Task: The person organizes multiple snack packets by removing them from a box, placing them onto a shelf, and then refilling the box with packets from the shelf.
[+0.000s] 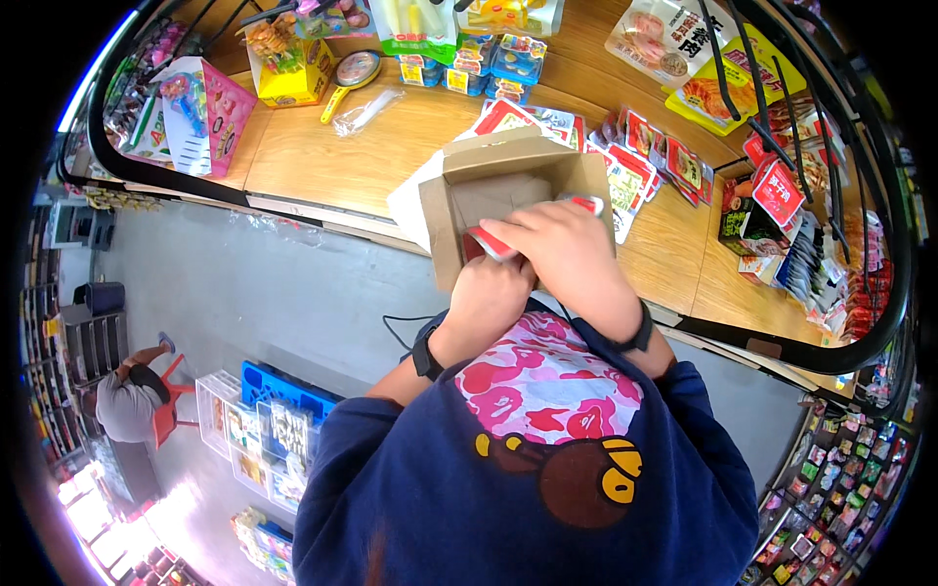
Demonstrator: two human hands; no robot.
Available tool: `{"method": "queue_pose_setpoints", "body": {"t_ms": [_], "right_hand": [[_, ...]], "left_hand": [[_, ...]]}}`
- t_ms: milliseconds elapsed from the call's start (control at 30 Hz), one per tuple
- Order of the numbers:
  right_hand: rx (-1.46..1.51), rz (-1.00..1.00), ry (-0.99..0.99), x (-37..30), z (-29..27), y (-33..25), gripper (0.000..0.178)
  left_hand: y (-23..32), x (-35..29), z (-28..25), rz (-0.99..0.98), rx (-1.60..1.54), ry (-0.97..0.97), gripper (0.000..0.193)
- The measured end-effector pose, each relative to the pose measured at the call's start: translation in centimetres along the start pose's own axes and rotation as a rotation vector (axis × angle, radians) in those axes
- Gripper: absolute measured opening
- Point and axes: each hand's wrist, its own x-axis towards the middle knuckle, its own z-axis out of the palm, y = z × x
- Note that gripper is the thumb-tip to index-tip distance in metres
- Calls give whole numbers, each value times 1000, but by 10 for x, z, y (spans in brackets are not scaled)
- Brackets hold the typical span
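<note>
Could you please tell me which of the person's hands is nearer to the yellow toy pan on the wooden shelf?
Left. The left hand is at the cardboard box's near edge, on the yellow toy pan side; the right hand lies farther right.

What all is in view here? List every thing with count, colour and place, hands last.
cardboard box: one, brown, open, at the near edge of the wooden counter
red packet: one, red and white, in both hands at the box mouth
flat snack packets: many, red and white, spread on the counter right of the box
wooden counter: one, light brown, across the top
blue crate: one, on the grey floor, lower left
seated person: one, grey top, red stool, far left
left hand: gripping the packet's lower edge, black wristband
right hand: over the packet, black wristband
</note>
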Motion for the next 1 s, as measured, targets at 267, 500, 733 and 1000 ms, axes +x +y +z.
{"method": "queue_pose_setpoints", "body": {"t_ms": [267,500,733,1000], "right_hand": [[97,161,-50,-13,41,21,33],[118,117,-58,-15,56,29,22],[177,118,-161,-17,66,42,11],[150,149,-350,-15,62,45,18]], "left_hand": [[-2,-6,3,50,87,123,15],[-2,-5,2,57,85,31,18],[3,-1,1,56,106,244,20],[3,5,-2,73,133,259,19]]}}
